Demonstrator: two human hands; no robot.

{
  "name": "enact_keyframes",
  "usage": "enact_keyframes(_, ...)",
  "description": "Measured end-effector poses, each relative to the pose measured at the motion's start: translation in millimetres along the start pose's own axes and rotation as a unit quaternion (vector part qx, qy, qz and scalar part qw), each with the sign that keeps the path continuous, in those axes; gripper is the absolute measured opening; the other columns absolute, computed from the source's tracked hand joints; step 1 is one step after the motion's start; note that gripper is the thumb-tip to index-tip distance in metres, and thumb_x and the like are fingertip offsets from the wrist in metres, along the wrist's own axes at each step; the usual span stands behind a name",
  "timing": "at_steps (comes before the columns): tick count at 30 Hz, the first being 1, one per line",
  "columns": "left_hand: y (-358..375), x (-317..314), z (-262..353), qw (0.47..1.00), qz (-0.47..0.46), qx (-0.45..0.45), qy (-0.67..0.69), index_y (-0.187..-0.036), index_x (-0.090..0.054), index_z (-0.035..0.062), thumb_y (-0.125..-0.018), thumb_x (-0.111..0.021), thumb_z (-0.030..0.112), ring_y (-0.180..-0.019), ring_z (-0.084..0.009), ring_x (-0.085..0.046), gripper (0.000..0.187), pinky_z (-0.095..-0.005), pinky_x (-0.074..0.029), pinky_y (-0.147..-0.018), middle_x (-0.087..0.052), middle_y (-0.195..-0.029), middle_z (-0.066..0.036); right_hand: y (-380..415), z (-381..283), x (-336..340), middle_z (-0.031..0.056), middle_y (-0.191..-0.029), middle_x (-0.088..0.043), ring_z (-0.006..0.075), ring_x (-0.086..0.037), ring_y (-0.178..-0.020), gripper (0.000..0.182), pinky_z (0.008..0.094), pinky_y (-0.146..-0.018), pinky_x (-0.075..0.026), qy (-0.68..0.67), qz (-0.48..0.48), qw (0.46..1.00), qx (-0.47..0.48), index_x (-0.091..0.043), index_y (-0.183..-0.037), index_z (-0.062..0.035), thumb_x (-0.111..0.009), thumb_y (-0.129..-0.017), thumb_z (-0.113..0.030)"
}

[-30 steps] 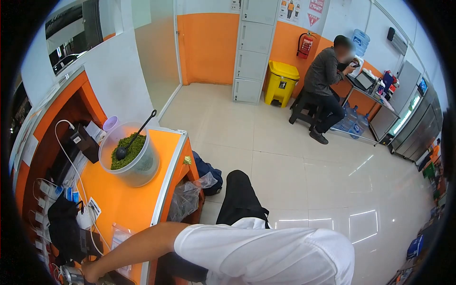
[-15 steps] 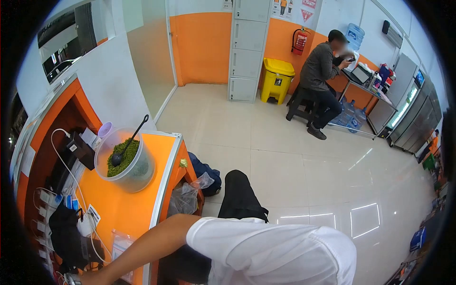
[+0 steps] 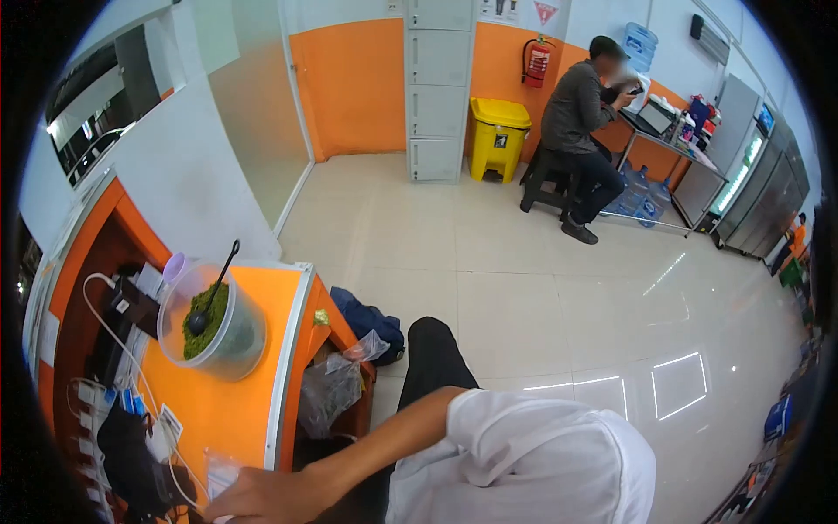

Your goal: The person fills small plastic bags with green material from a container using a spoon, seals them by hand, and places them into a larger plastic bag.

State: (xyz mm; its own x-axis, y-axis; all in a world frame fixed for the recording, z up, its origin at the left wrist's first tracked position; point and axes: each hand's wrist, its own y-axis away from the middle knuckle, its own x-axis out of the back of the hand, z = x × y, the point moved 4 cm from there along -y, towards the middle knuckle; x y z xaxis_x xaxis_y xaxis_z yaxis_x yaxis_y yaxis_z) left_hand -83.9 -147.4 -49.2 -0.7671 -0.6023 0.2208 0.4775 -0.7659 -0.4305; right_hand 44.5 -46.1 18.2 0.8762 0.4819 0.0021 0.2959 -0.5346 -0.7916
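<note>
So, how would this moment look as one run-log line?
right hand: at orange table beside clear packet, grip unclear | left hand: out of view | tub: on table, black scoop in green contents

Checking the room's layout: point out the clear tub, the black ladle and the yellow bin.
Clear tub point(image 3: 245, 336), head view: side wall.
Black ladle point(image 3: 197, 324), head view: rounded scoop end.
Yellow bin point(image 3: 503, 112), head view: lid.

hand point(image 3: 271, 497): pt. cut off, btm edge | pers. point(image 3: 576, 109): face blurred

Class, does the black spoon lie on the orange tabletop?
No, the black spoon rests in the clear tub, its round end on the green contents.
</note>
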Motion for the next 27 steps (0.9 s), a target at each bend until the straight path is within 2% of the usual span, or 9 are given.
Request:
enact_keyframes(2, 19.8, -41.5, -21.8, 0.996, -0.032, -0.023, 0.074, -0.116, -0.068, -0.0071, -0.103, -0.069, 0.025, -0.104, -0.0232, -0.063, 0.035, -0.0359, -0.050, -0.094, -0.069, -0.113, -0.014, 34.2, -1.8, 31.3, 0.0183, -0.085, -0.072, 0.0282, -0.073, -0.078, 0.019, 0.0385, -0.066, -0.054, 0.066, 0.075, 0.995, 0.006, -0.066, -0.109, 0.0045, -0.067, -0.098, -0.010)
enact_keyframes(3, 27.0, -62.9, -10.3, 0.991, -0.046, 0.009, 0.122, -0.115, -0.068, -0.0068, -0.103, -0.068, 0.024, -0.103, -0.0226, -0.063, 0.033, -0.0349, -0.051, -0.093, -0.069, -0.112, -0.013, 50.9, -0.3, 46.8, 0.0183, -0.085, -0.072, 0.0282, -0.073, -0.078, 0.019, 0.0385, -0.066, -0.054, 0.073, 0.077, 0.994, 0.007, -0.066, -0.109, 0.0045, -0.067, -0.098, -0.010)
enact_keyframes(5, 35.6, -93.1, -1.9, 0.982, -0.064, 0.041, 0.173, -0.114, -0.069, -0.0066, -0.104, -0.067, 0.023, -0.102, -0.0220, -0.063, 0.031, -0.0339, -0.051, -0.092, -0.069, -0.110, -0.012, 82.8, 9.4, 78.0, 0.0189, -0.093, -0.074, 0.0245, -0.075, -0.079, 0.031, 0.0344, -0.071, -0.057, 0.088, 0.081, 0.989, -0.087, -0.067, -0.126, 0.0047, -0.070, -0.097, -0.005)
enact_keyframes(6, 39.6, -105.5, -7.6, 0.973, -0.120, 0.059, 0.189, -0.113, -0.069, -0.0065, -0.104, -0.067, 0.022, -0.101, -0.0214, -0.063, 0.030, -0.0335, -0.051, -0.092, -0.069, -0.110, -0.012, 94.6, 2.5, 91.6, 0.0189, -0.093, -0.074, 0.0245, -0.075, -0.079, 0.031, 0.0344, -0.071, -0.057, 0.093, 0.084, 0.988, -0.088, -0.067, -0.126, 0.0047, -0.070, -0.097, -0.005)
enact_keyframes(8, 40.3, -121.3, -12.4, 0.959, -0.180, 0.076, 0.204, -0.113, -0.069, -0.0065, -0.104, -0.066, 0.021, -0.101, -0.0208, -0.063, 0.029, -0.0332, -0.051, -0.092, -0.069, -0.109, -0.011, 120.6, -1.5, 117.2, 0.0177, -0.095, -0.074, 0.0246, -0.074, -0.082, 0.031, 0.0350, -0.075, -0.057, 0.094, 0.115, 0.965, -0.214, -0.068, -0.124, 0.0050, -0.072, -0.097, -0.009)
enact_keyframes(11, 41.3, -151.8, -23.8, 0.927, -0.307, 0.057, 0.206, -0.111, -0.069, -0.0045, -0.105, -0.065, 0.019, -0.101, -0.0194, -0.064, 0.024, -0.0340, -0.052, -0.090, -0.070, -0.109, -0.011, 164.4, 3.2, 137.0, 0.0159, -0.100, -0.075, 0.0245, -0.073, -0.085, 0.030, 0.0340, -0.076, -0.057, 0.131, 0.151, 0.959, -0.199, -0.068, -0.125, 0.0042, -0.071, -0.098, -0.008)
enact_keyframes(15, 50.4, -182.7, -53.7, 0.895, -0.367, 0.135, 0.215, -0.110, -0.069, -0.0034, -0.104, -0.067, 0.019, -0.099, -0.0192, -0.066, 0.024, -0.0339, -0.052, -0.092, -0.072, -0.107, -0.011, 199.5, 1.1, 153.2, 0.0146, -0.106, -0.075, 0.0251, -0.073, -0.092, 0.029, 0.0341, -0.080, -0.057, 0.126, 0.181, 0.938, -0.266, -0.068, -0.126, 0.0030, -0.070, -0.099, -0.007)
enact_keyframes(18, 51.9, -201.2, -62.2, 0.894, -0.399, 0.090, 0.182, -0.110, -0.069, -0.0037, -0.103, -0.068, 0.020, -0.098, -0.0195, -0.066, 0.025, -0.0337, -0.053, -0.091, -0.072, -0.106, -0.012, 213.1, 2.7, 161.7, 0.0151, -0.110, -0.074, 0.0254, -0.073, -0.097, 0.028, 0.0345, -0.083, -0.058, 0.149, 0.196, 0.927, -0.283, -0.069, -0.125, 0.0025, -0.069, -0.100, -0.008)
enact_keyframes(27, 41.5, -233.7, -68.3, 0.883, -0.422, 0.089, 0.186, -0.106, -0.072, -0.0065, -0.103, -0.068, 0.017, -0.092, -0.0204, -0.068, 0.024, -0.0343, -0.055, -0.086, -0.074, -0.102, -0.014, 215.6, 6.2, 183.1, 0.0143, -0.110, -0.076, 0.0240, -0.074, -0.097, 0.026, 0.0345, -0.086, -0.058, 0.171, 0.232, 0.892, -0.348, -0.071, -0.121, 0.0020, -0.072, -0.098, -0.011)
